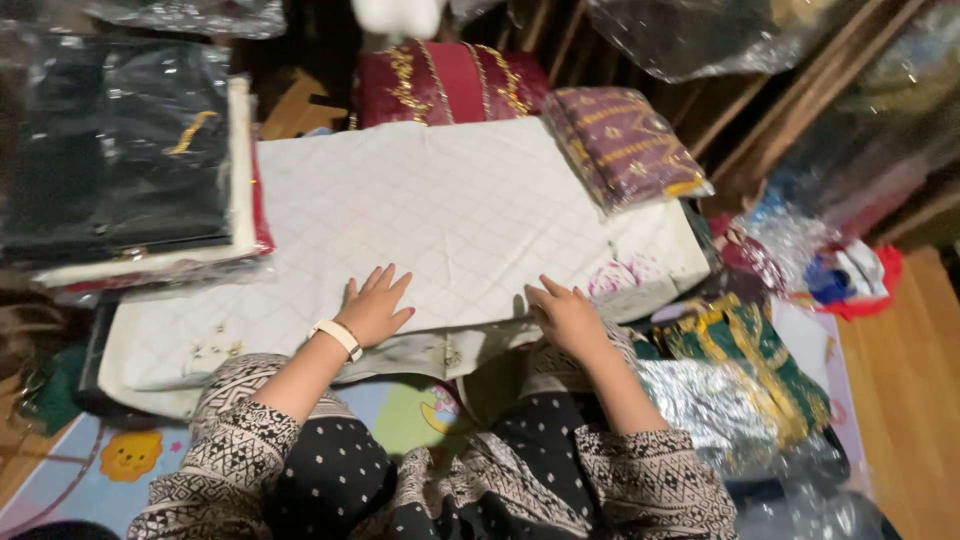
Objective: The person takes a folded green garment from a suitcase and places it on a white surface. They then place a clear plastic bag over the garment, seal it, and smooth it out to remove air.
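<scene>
White checked cloth (450,215) lies folded flat in front of me, filling the middle of the view from about nine o'clock to three o'clock, its near edge just above my knees. My left hand (375,308) rests palm down on that near edge at about seven o'clock, fingers spread apart and flat, gripping nothing; a pale watch (337,336) sits on its wrist. My right hand (568,318) lies at about five o'clock on the same edge, fingers loosely apart and slightly curled over the fold. I cannot tell whether the fingertips pinch the layer beneath.

To smooth this well, I judge that both palms should press evenly and slide outward toward nine and three o'clock, so that the layers stay square and no crease is pushed into the middle. The small pink flower print (622,275) near the right corner looks like a good check for alignment.

Around the cloth things crowd close: a maroon embroidered bundle (625,145) overlaps its corner at one o'clock, a red and gold folded garment (445,82) touches the far edge at twelve o'clock, a dark packet in clear plastic (115,150) sits at ten o'clock, and a green and gold garment in wrapping (745,365) lies at four o'clock.
</scene>
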